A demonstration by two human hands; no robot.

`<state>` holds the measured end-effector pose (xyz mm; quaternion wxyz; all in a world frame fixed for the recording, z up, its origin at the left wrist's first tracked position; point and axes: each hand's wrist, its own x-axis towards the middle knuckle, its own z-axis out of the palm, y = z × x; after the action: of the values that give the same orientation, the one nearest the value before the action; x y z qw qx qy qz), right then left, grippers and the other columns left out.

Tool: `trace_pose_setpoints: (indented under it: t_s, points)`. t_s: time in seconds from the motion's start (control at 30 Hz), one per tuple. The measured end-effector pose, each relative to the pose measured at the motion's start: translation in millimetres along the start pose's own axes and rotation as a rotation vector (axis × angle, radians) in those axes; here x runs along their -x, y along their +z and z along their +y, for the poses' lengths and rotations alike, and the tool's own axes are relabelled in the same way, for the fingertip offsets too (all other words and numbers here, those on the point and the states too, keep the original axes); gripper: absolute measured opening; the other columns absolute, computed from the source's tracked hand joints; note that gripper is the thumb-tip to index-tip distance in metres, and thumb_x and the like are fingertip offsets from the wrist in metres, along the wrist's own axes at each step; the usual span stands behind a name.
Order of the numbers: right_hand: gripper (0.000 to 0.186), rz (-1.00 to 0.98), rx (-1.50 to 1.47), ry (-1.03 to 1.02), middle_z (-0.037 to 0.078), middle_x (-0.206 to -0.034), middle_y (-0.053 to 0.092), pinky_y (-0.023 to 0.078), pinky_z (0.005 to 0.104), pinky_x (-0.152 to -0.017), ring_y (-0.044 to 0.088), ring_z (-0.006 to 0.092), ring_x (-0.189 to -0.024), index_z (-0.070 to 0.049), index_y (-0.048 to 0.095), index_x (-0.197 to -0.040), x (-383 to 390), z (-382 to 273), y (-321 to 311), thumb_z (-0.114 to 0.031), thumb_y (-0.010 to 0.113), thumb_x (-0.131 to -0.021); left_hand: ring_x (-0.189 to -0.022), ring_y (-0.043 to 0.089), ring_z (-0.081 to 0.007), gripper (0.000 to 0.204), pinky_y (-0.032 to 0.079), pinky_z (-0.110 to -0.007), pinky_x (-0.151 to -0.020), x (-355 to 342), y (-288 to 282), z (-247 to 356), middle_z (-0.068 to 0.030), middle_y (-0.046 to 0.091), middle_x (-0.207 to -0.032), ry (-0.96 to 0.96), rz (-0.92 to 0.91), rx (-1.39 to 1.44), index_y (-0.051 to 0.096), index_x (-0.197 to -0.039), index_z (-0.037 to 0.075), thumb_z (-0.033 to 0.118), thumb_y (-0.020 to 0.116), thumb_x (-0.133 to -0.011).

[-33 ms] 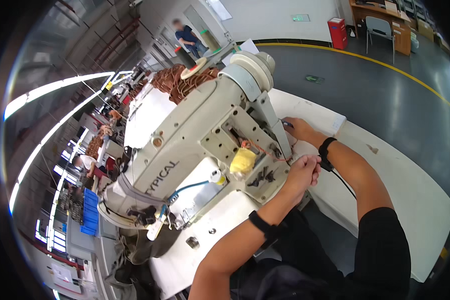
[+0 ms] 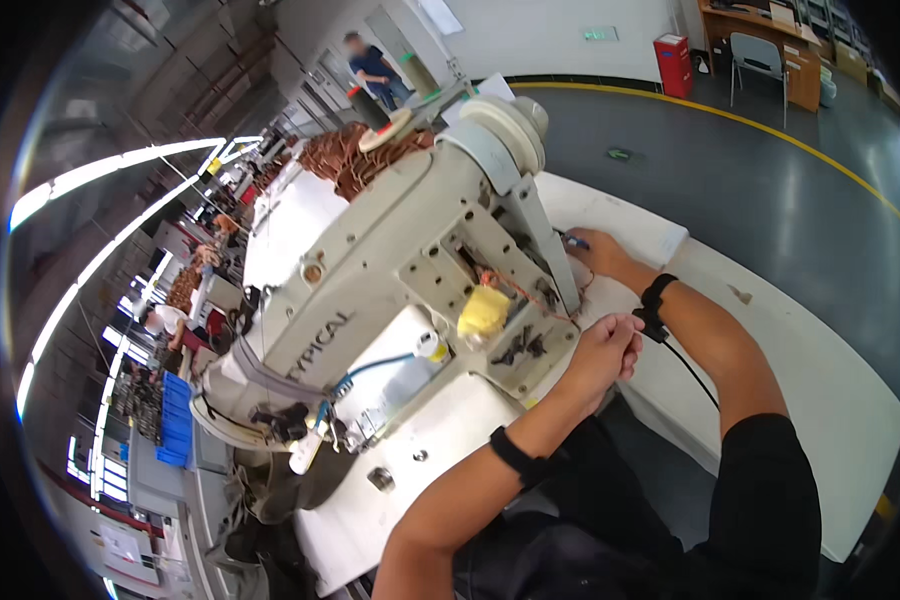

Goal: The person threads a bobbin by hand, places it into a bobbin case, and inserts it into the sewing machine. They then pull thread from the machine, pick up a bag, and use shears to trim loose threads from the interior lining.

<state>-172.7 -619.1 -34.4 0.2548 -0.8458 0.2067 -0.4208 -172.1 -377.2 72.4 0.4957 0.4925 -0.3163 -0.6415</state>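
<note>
An off-white industrial sewing machine (image 2: 380, 240) stands on a white table top (image 2: 790, 400), its back panel open around a yellow pad (image 2: 485, 313) and reddish wires (image 2: 530, 288). Beside that panel my left hand (image 2: 606, 355) is closed, near the machine's lower right edge; what it holds, if anything, is hidden. Behind it, my right hand (image 2: 598, 258) grips a small dark blue object (image 2: 576, 240) by the upright belt guard (image 2: 560, 262), fingers partly hidden by the machine. A black cable (image 2: 695, 370) hangs from near my right wrist.
Thread cones (image 2: 370, 110) and brown material (image 2: 335, 155) lie beyond the machine. Grey cloth (image 2: 265, 480) hangs at lower left, near blue bins (image 2: 175, 420). Co-workers (image 2: 370, 70) are behind and to the left (image 2: 170, 325). A red cabinet (image 2: 673, 65) stands by the wall.
The view has shifted very slightly and is a little more blurred. Both hands stay in nearly the same places.
</note>
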Motion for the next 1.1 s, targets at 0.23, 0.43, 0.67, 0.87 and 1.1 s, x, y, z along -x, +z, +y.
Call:
trace_pose_setpoints:
  t_s: [0.23, 0.43, 0.67, 0.87, 1.1]
  points:
    - [0.023, -0.317, -0.522, 0.872, 0.0, -0.064, 0.059, 0.042, 0.025, -0.048, 0.052, 0.0077, -0.053, -0.007, 0.071, -0.105, 134.8, -88.2, -108.4, -0.019, 0.073, -0.085, -0.06, 0.044, -0.0063, 0.019, 0.039, -0.021, -0.055, 157.0, -4.1, -28.0, -0.0004, 0.052, -0.08, -0.117, -0.27, -0.047, 0.056, -0.111, 0.006, 0.021, 0.045, -0.108]
    - [0.047, -0.984, 0.116, 0.568, 0.008, -0.086, 0.073, 0.052, 0.0392, -0.062, 0.069, 0.0206, -0.079, -0.01, 0.071, -0.114, 198.2, -86.6, -94.0, -0.001, 0.066, -0.069, -0.062, 0.046, -0.0079, 0.018, 0.039, -0.021, -0.056, 229.5, -37.1, -73.4, -0.0024, 0.055, -0.083, -0.217, -0.092, 0.072, 0.059, -0.11, 0.005, 0.019, 0.049, -0.106]
    - [0.034, -1.499, 0.236, 0.428, 0.008, -0.095, 0.073, 0.052, 0.0371, -0.076, 0.067, 0.0197, -0.087, -0.008, 0.074, -0.105, 228.6, -111.7, -68.0, -0.002, 0.06, -0.075, -0.06, 0.045, -0.0088, 0.016, 0.038, -0.022, -0.054, 295.8, -75.9, -124.1, -0.0028, 0.055, -0.081, -0.124, 0.099, 0.282, 0.058, -0.107, 0.005, 0.017, 0.049, -0.105]
    - [0.018, -0.971, -0.917, 0.555, 0.004, -0.099, 0.071, 0.05, 0.029, -0.083, 0.065, 0.0131, -0.089, -0.004, 0.069, -0.105, 207.6, -163.6, -54.9, -0.016, 0.06, -0.094, -0.059, 0.043, -0.0071, 0.013, 0.035, -0.022, -0.053, 331.8, -103.7, -145.4, -0.0019, 0.055, -0.081, -0.049, 0.211, 0.418, 0.057, -0.106, 0.007, 0.019, 0.053, -0.104]
    - [0.02, 0.123, -0.034, 0.318, 0.004, -0.089, 0.066, 0.051, 0.0232, -0.071, 0.061, 0.0096, -0.074, -0.003, 0.063, -0.1, 72.7, -216.8, -37.8, -0.021, 0.055, -0.101, -0.058, 0.043, -0.0073, 0.014, 0.035, -0.021, -0.051, 335.8, -122.4, -151.5, -0.0023, 0.055, -0.079, -0.016, 0.233, 0.457, 0.057, -0.105, 0.006, 0.019, 0.053, -0.104]
